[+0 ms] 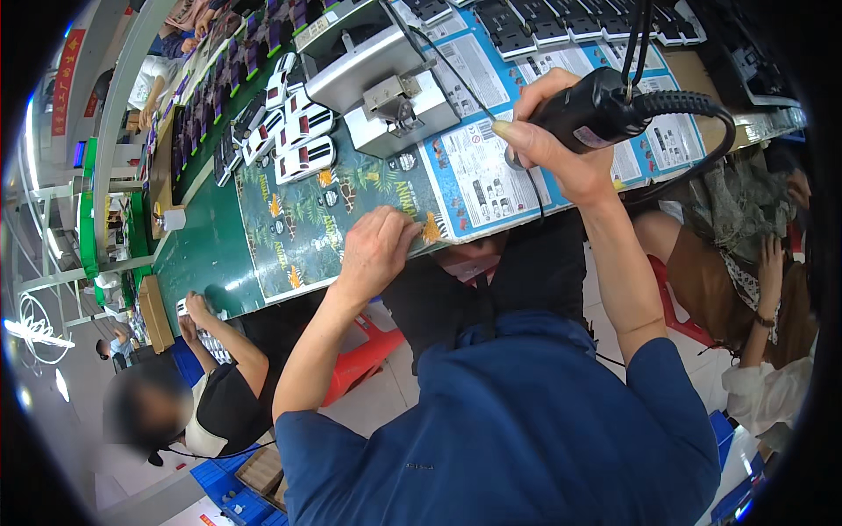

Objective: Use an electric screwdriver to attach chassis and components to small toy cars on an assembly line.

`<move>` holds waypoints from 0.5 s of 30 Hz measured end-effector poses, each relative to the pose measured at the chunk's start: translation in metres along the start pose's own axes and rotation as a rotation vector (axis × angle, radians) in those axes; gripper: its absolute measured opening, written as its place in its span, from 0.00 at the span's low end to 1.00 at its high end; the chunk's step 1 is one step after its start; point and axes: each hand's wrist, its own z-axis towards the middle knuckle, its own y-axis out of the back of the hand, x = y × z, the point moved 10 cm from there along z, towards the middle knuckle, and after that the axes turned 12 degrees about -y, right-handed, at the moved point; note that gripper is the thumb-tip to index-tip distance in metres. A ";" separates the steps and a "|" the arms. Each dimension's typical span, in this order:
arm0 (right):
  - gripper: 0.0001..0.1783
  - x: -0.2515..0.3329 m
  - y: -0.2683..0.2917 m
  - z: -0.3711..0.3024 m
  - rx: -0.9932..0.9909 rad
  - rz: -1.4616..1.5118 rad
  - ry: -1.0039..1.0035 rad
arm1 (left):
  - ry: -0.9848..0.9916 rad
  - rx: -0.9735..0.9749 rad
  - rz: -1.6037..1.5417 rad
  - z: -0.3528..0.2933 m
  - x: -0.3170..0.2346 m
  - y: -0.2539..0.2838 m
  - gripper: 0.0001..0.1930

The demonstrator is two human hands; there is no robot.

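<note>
My right hand [561, 145] is wrapped round a black electric screwdriver [583, 112], tilted above the printed blue-and-white sheet [478, 171]. A coiled black cable runs from the tool's rear end. At the table's front edge, my left hand [375, 250] lies on the animal-patterned sheet [298, 219] with its fingers curled together; whatever they may pinch is hidden. Beyond the hands stands a metal fixture [399, 110] with a bracket on top. Several white-and-black car-shaped plastic parts [303, 127] are heaped to its left.
Rows of black plastic parts [544, 26] line the far right, and purple-and-black parts [210, 96] the far left. A thin black cable crosses beside the fixture. One co-worker [228, 386] sits at the left, another [745, 263] at the right. Red stools [364, 355] stand below the table.
</note>
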 end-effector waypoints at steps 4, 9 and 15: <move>0.14 0.001 0.000 0.003 0.018 0.042 0.035 | -0.073 -0.029 0.081 0.006 -0.011 -0.007 0.08; 0.09 0.011 -0.002 0.000 0.014 -0.039 0.156 | -0.110 0.121 0.194 0.006 -0.017 -0.020 0.08; 0.10 0.011 -0.003 -0.002 0.006 -0.067 0.167 | -0.089 0.119 0.191 0.003 -0.012 -0.023 0.08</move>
